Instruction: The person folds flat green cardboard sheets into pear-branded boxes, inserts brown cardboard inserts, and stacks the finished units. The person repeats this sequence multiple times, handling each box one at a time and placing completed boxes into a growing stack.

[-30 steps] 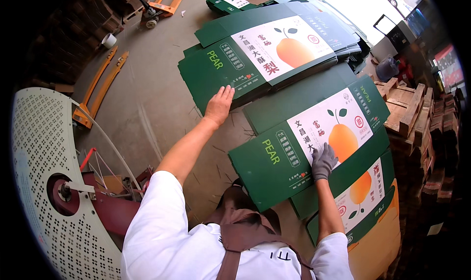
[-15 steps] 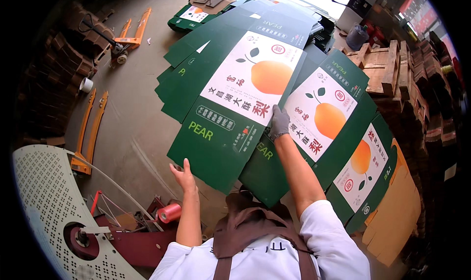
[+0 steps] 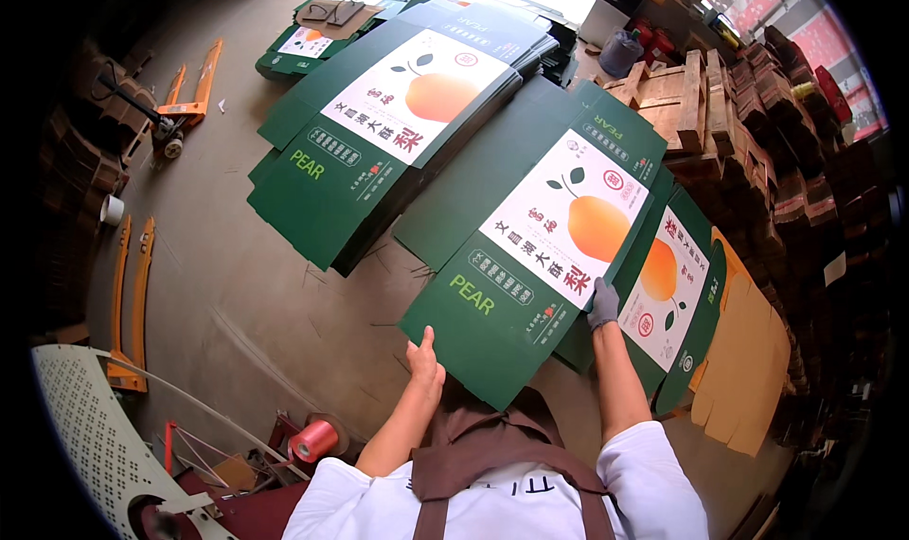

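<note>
Both hands (image 3: 425, 362) gripping flat green cardboard carton (image 3: 530, 256) — glossy, printed

A flattened green carton (image 3: 530, 256) with a white panel showing an orange fruit is held at its near edge. A stack of like cartons (image 3: 379, 133) is seen on the floor beyond it, another (image 3: 672, 294) beneath on the right, beside plain brown cardboard (image 3: 748, 360).
</note>
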A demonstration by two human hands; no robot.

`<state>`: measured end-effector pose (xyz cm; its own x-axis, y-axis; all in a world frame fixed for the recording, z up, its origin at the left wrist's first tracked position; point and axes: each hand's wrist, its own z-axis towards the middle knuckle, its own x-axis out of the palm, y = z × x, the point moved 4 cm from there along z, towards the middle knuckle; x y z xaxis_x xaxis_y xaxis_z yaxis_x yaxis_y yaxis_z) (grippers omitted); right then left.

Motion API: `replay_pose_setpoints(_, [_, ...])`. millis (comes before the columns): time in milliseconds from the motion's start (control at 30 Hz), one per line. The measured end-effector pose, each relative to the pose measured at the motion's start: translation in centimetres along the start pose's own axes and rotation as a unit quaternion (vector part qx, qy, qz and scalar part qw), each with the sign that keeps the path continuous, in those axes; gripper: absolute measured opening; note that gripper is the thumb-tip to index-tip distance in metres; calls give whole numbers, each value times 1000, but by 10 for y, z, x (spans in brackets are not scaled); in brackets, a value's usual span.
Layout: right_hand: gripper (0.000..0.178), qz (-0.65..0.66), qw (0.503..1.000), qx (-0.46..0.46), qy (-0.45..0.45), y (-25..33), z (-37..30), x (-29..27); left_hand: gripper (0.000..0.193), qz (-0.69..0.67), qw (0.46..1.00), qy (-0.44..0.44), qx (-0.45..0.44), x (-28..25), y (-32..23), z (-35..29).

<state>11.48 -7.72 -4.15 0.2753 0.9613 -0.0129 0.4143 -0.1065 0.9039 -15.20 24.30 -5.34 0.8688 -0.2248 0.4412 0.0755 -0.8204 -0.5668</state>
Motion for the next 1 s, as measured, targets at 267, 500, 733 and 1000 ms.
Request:
replay_pose_setpoints(267, [57, -346, 934, -87, -36, -2, 63, -9, 41, 15, 1000, -6, -10, 18, 7, 20])
replay_pose_setpoints(500, [39, -296, 951, -61, 62, 57, -14, -56, 56, 157, 984, -75, -22, -7, -4, 20])
replay_pose_setpoints(733, [29, -247, 935, -35, -252, -35, -45, -467, 34, 552, 721, 30, 419, 44, 21, -29])
replay_pose_setpoints(1000, [35, -437, 802, 97, -396, -27, -35, -703, 25, 612, 524, 589, 60, 270, 404, -305])
